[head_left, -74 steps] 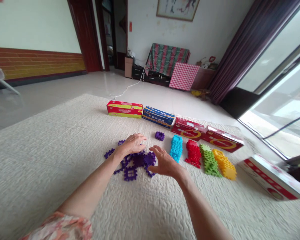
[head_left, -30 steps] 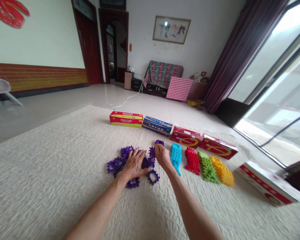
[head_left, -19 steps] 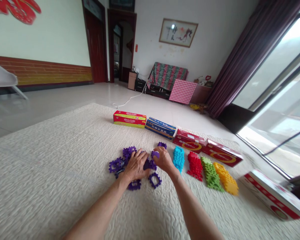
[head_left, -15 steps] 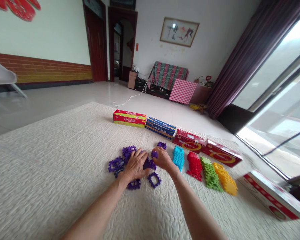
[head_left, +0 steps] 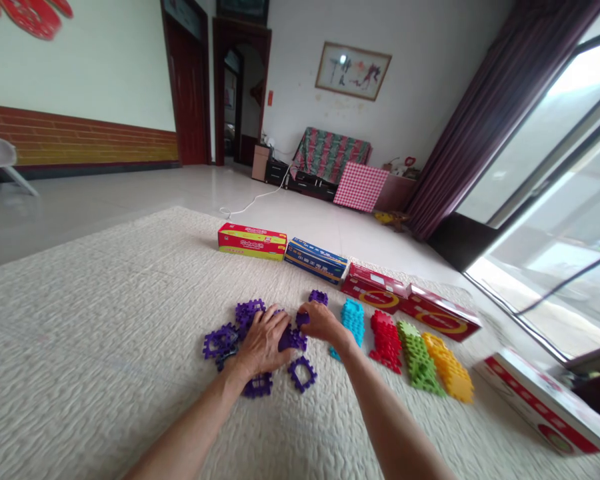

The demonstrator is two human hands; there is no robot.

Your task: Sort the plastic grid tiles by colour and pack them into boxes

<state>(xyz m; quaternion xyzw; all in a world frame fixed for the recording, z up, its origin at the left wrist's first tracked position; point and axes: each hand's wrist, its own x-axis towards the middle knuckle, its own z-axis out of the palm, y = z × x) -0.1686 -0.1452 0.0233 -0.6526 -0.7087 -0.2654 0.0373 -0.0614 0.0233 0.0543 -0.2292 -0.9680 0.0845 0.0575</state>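
Lying loose on the quilted mat (head_left: 105, 293), interlocking purple tiles (head_left: 220, 341) spread around and under the left hand (head_left: 264, 341), its fingers slightly parted and laid over them. Just right of these, a hollow purple tile (head_left: 295, 375) lies apart. The right hand (head_left: 323, 320) seems to pinch another purple tile (head_left: 301, 319), fingers drawn together on it, near a lone purple tile (head_left: 319, 293). Farther right lie rows of light blue tiles (head_left: 353, 321), red tiles (head_left: 386, 340), green tiles (head_left: 420, 357) and yellow tiles (head_left: 450, 368).

A sideways swing of the right wrist, so near the light blue tiles, could knock them askew; a shallow pinch could drop the tile.

Compared with the earliest frame, the left hand is down rather than hovering, and the right fingers have closed.
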